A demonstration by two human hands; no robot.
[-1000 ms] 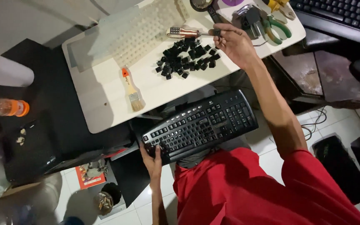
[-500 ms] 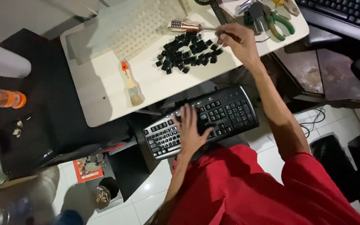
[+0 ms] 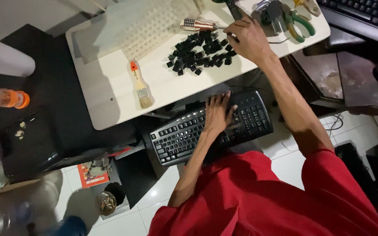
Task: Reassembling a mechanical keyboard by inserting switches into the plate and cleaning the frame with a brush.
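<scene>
On the black keyboard [image 3: 211,127] the left hand [image 3: 218,112] lies flat, steadying it; farther off, the right hand [image 3: 249,38] seemingly pinches a screwdriver [image 3: 200,24] beside loose keycaps [image 3: 200,51].

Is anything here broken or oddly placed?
Yes: loose black keycaps lie heaped on the white table beside a bare pale keyboard frame. The left hand rests on a black keyboard overhanging its edge.

A white desk [image 3: 110,96] stands over a glossy white tiled floor [image 3: 123,205]. A black side table [image 3: 53,109] sits just beside it on the left, and dark furniture [image 3: 355,83] fills the right side.
</scene>
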